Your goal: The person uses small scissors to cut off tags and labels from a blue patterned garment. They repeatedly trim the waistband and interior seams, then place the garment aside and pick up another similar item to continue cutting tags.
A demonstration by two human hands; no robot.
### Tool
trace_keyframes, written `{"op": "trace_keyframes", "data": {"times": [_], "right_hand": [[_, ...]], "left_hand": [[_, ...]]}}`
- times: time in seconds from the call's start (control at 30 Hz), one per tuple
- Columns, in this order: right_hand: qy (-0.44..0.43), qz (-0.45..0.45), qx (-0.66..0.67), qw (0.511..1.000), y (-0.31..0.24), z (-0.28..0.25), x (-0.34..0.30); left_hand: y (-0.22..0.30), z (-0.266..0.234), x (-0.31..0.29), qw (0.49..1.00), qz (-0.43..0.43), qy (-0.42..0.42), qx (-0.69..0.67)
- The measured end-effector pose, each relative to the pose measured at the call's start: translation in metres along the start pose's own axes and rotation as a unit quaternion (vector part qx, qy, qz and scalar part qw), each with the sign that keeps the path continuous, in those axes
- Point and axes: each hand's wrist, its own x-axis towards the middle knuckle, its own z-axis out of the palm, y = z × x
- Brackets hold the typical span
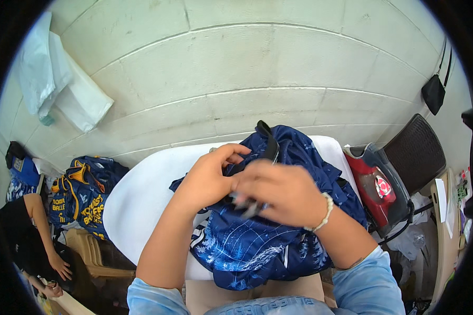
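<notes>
A dark blue garment [247, 244] with a light blue and white winter-tree print lies bunched over a white padded board [142, 184]. My left hand [210, 173] is closed on its upper part, thumb and fingers pinching the cloth. A black band [268, 140], perhaps the neckline or a strap, stands up beyond my hands. My right hand [278, 191] crosses close against my left, its fingers curled and smeared by motion. Under those fingers shows a small grey metallic tool [252, 210], like thread snips, too blurred to be sure. A beaded bracelet [325, 212] circles my right wrist.
A red and dark iron-like appliance [373, 186] stands right of the board, beside a dark brown woven chair back [415, 152]. At left are navy and yellow garments [84, 194], a tan plastic chair [84, 247] and another person's arm [44, 231]. White plastic bags [63, 79] hang on the wall.
</notes>
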Motion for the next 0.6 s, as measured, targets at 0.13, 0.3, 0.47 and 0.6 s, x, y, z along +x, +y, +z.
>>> {"op": "trace_keyframes", "data": {"times": [0.13, 0.3, 0.47, 0.6], "right_hand": [[0.067, 0.122, 0.010, 0.990, 0.024, -0.011, -0.002], [0.013, 0.187, 0.050, 0.981, 0.048, -0.022, 0.003], [0.276, 0.156, 0.001, 0.948, 0.051, -0.027, -0.001], [0.282, 0.121, -0.053, 0.950, 0.052, -0.026, -0.001]], "left_hand": [[0.004, 0.000, -0.003, 0.982, 0.046, 0.032, -0.182], [0.017, -0.006, -0.002, 0.949, 0.130, 0.070, -0.279], [0.023, -0.010, -0.006, 0.961, 0.063, 0.028, -0.269], [0.029, -0.008, -0.011, 0.943, 0.116, 0.017, -0.312]]}}
